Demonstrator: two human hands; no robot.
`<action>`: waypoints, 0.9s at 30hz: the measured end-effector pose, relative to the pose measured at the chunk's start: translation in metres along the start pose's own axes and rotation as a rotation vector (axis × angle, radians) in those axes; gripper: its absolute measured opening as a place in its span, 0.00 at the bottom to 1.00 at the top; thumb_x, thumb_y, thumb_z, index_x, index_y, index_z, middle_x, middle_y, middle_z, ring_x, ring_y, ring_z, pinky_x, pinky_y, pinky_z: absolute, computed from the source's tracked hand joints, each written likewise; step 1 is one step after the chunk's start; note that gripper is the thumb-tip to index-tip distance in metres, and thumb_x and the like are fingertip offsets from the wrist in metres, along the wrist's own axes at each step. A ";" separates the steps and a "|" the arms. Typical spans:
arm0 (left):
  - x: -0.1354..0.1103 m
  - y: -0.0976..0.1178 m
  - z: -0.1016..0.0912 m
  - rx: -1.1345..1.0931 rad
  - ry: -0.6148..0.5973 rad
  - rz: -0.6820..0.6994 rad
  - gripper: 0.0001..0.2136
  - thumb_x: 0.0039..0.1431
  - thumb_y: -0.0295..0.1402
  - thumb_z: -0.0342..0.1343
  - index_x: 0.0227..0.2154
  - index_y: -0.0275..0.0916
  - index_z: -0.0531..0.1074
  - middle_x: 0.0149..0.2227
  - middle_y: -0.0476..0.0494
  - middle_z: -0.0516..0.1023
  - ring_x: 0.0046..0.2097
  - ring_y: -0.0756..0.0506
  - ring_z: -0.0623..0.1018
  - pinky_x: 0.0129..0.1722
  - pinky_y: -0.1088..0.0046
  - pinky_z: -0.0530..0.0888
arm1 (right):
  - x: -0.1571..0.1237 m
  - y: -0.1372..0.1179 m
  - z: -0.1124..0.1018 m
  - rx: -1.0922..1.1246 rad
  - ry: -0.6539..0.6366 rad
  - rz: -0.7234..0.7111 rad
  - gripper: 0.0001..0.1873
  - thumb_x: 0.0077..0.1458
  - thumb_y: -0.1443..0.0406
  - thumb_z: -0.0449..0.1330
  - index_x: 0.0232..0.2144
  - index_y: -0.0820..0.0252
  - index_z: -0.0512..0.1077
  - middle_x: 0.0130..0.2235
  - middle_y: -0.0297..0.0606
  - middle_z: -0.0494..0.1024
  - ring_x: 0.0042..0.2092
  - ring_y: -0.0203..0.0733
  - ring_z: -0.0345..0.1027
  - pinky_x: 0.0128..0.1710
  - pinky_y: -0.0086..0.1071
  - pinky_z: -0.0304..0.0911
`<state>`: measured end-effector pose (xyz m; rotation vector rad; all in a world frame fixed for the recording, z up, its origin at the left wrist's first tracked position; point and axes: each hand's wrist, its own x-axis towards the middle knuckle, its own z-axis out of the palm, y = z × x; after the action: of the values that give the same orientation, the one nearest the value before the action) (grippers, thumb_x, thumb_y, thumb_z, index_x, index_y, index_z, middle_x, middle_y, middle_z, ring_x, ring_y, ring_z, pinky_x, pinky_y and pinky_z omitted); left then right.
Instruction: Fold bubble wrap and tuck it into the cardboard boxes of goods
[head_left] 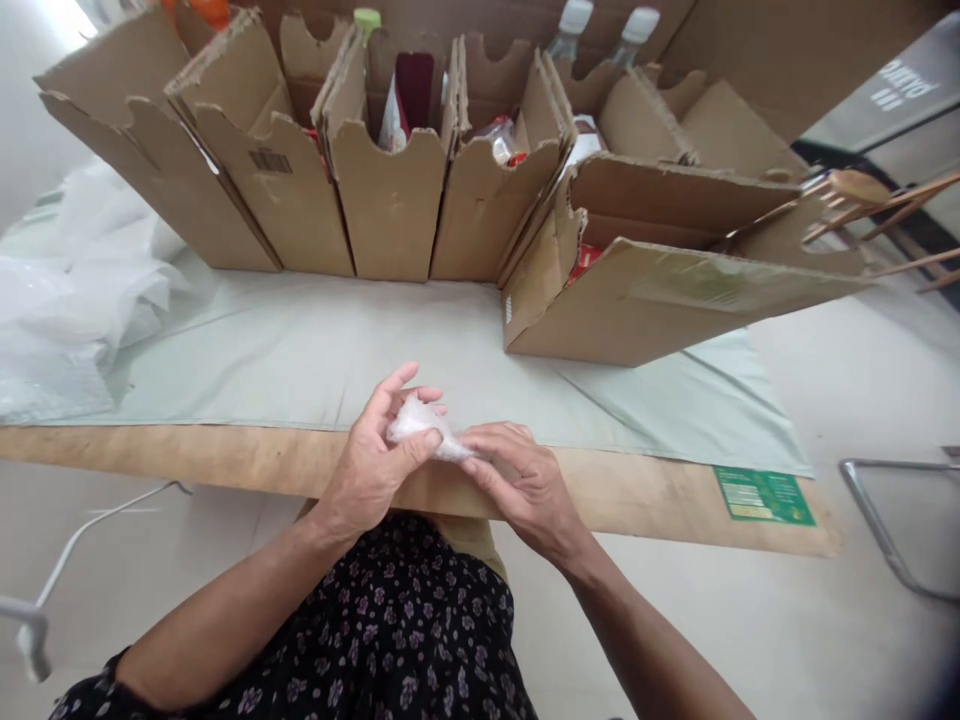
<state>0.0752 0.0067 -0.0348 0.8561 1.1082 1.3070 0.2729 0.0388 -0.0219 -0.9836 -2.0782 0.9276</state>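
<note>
A small crumpled bundle of clear plastic wrap [420, 422] lies in my left hand [377, 450], its thumb pressed across the front and the fingers curved behind. What is inside the wrap, if anything, cannot be made out. My right hand [517, 475] pinches the twisted, narrowed end of the bundle between thumb and fingers. Both hands are above the front edge of the table, close to my body.
Upright cardboard boxes [388, 205] stand in a row along the back, with bottles [571, 25] behind. One box [667, 300] sits angled at right. Bubble wrap [67, 310] is heaped at left. A green printed card [763, 496] lies on the table's wooden edge [637, 485].
</note>
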 end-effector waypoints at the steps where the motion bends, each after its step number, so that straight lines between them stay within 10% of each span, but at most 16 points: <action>1: -0.001 0.000 0.002 -0.020 -0.014 0.019 0.36 0.59 0.42 0.69 0.67 0.49 0.61 0.62 0.38 0.73 0.59 0.40 0.78 0.57 0.62 0.78 | -0.001 0.001 -0.002 0.049 0.005 0.044 0.07 0.68 0.62 0.60 0.43 0.52 0.79 0.41 0.37 0.85 0.44 0.44 0.78 0.52 0.44 0.67; 8: -0.004 0.000 0.011 0.015 -0.025 -0.026 0.26 0.61 0.38 0.69 0.61 0.46 0.72 0.43 0.47 0.79 0.40 0.50 0.79 0.39 0.79 0.77 | -0.011 0.012 -0.009 0.618 -0.136 0.372 0.15 0.61 0.52 0.67 0.35 0.57 0.77 0.62 0.44 0.72 0.63 0.49 0.67 0.62 0.42 0.61; 14: 0.007 0.012 0.035 0.180 -0.038 0.101 0.13 0.61 0.35 0.67 0.47 0.41 0.81 0.34 0.50 0.80 0.29 0.54 0.75 0.29 0.83 0.74 | -0.019 0.012 -0.018 1.168 -0.148 0.619 0.24 0.52 0.51 0.74 0.36 0.60 0.71 0.31 0.30 0.73 0.32 0.31 0.65 0.35 0.26 0.60; 27: 0.042 0.040 0.109 0.336 -0.073 0.781 0.16 0.66 0.22 0.57 0.52 0.45 0.76 0.38 0.51 0.75 0.34 0.55 0.77 0.31 0.85 0.74 | -0.016 0.001 -0.072 1.332 -0.116 0.556 0.17 0.64 0.54 0.65 0.43 0.58 0.66 0.34 0.31 0.72 0.32 0.35 0.74 0.23 0.26 0.75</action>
<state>0.1645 0.0645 0.0280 1.6860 0.9784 1.7139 0.3380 0.0485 0.0125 -0.6920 -0.7813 2.2138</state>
